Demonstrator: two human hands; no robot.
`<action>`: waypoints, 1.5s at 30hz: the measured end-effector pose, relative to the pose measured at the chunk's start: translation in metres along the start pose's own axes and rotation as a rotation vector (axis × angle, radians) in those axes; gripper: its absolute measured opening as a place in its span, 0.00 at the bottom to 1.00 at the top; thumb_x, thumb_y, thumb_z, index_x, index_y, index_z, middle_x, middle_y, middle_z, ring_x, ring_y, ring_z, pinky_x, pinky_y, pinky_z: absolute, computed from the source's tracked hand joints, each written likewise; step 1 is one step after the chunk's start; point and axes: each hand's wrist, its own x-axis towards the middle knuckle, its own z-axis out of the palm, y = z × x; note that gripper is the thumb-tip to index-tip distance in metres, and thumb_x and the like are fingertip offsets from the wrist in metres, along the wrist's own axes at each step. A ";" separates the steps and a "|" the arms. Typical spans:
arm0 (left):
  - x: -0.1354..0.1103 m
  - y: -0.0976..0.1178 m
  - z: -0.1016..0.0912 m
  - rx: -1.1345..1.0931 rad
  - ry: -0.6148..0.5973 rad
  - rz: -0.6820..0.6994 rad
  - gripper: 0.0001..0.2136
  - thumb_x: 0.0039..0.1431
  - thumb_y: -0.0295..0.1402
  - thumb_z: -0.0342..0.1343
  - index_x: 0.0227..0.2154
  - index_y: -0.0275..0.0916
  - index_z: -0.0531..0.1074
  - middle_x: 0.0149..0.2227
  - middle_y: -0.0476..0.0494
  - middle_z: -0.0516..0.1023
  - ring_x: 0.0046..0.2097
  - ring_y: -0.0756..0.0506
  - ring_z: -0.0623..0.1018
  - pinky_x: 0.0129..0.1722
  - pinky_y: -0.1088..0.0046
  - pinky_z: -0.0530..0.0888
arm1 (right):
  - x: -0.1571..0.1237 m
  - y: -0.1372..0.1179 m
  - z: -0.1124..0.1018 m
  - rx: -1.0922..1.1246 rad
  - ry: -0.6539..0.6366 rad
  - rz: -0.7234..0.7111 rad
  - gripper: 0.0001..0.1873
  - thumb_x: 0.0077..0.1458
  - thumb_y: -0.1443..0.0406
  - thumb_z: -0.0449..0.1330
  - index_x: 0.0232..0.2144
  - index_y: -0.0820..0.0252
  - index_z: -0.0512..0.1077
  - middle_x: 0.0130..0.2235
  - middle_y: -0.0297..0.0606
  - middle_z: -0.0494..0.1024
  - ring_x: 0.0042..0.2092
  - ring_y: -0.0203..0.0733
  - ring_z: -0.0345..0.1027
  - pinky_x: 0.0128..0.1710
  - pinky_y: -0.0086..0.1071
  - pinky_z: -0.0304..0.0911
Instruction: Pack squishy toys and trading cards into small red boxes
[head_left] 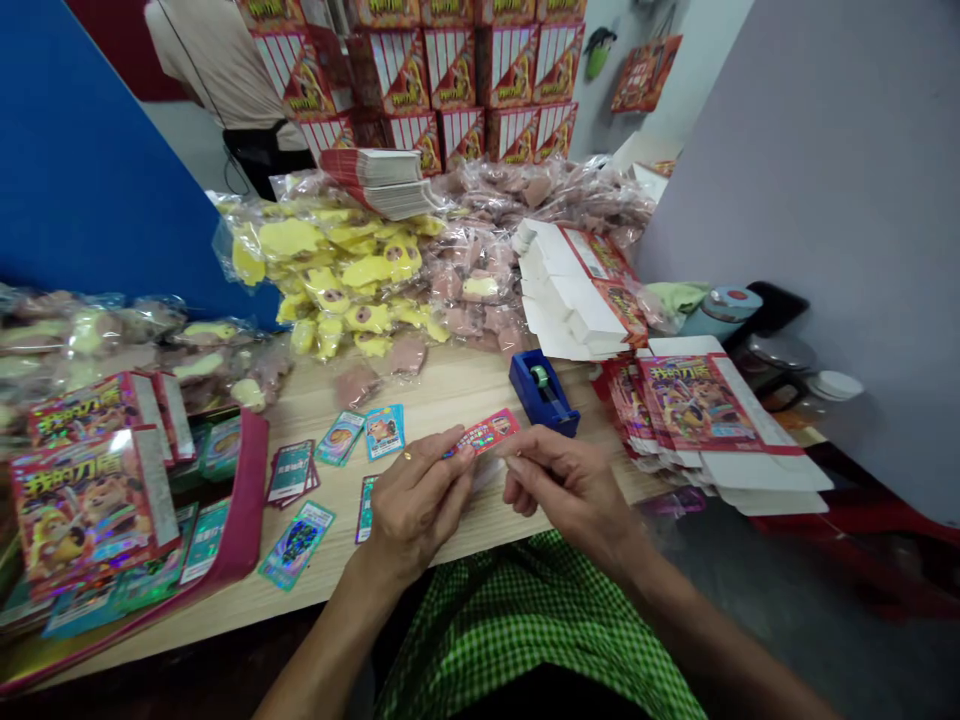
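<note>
A green gingham cloth [532, 630] covers the person's lap, just below the table edge. Above it, the left hand [416, 505] and right hand [570, 490] meet over a small red printed card [487, 433], held in the air above a light wooden table [319, 590]. The left thumb and forefinger are pressed together on the card's left end. The right fingers [540, 445] are curled close together at its lower right end, apparently gripping it, though the exact contact is hard to see.

Just beside the left hand, a teal trading card [296, 545] lies on the table, and another card [365, 510] sits partly beneath that hand. Farther up are a small stack of dark red cards [291, 472] and 2 blue cards [385, 432]. A blue tape dispenser [544, 393] stands beyond the right hand.

To the left, glossy printed boxes [94, 510] rest by a pink folder [251, 500]. To the right lie flat red cartons [694, 400]. Farther back are bagged yellow plush pieces [330, 265], folded white cartons [577, 290], and stacked red boxes [450, 90]. Beyond them stands another person [217, 70].
</note>
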 end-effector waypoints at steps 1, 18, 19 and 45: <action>0.000 0.000 0.000 0.003 0.005 0.009 0.07 0.64 0.24 0.59 0.43 0.38 0.77 0.48 0.36 0.84 0.46 0.44 0.85 0.46 0.68 0.83 | 0.004 -0.001 0.005 0.070 -0.024 0.026 0.15 0.64 0.60 0.58 0.50 0.58 0.75 0.24 0.31 0.75 0.24 0.36 0.67 0.25 0.30 0.66; 0.007 0.000 -0.007 -0.189 -0.108 -0.124 0.15 0.66 0.23 0.55 0.53 0.41 0.76 0.46 0.39 0.80 0.45 0.45 0.81 0.41 0.70 0.80 | 0.019 0.019 0.033 0.268 0.094 0.161 0.49 0.58 0.59 0.61 0.72 0.68 0.43 0.22 0.28 0.76 0.22 0.37 0.68 0.22 0.28 0.67; 0.012 0.000 -0.008 -0.241 -0.130 -0.172 0.14 0.66 0.25 0.55 0.51 0.41 0.76 0.45 0.39 0.79 0.44 0.46 0.80 0.40 0.71 0.80 | 0.019 0.021 0.033 0.272 0.098 0.152 0.48 0.58 0.59 0.61 0.73 0.67 0.43 0.22 0.27 0.75 0.22 0.37 0.68 0.22 0.28 0.66; -0.040 -0.032 -0.007 -0.013 -0.103 -0.903 0.10 0.64 0.42 0.54 0.38 0.42 0.70 0.33 0.44 0.81 0.33 0.41 0.82 0.31 0.68 0.76 | 0.055 0.034 -0.020 -0.863 0.067 0.061 0.23 0.63 0.71 0.49 0.58 0.65 0.71 0.39 0.44 0.84 0.38 0.47 0.78 0.39 0.37 0.70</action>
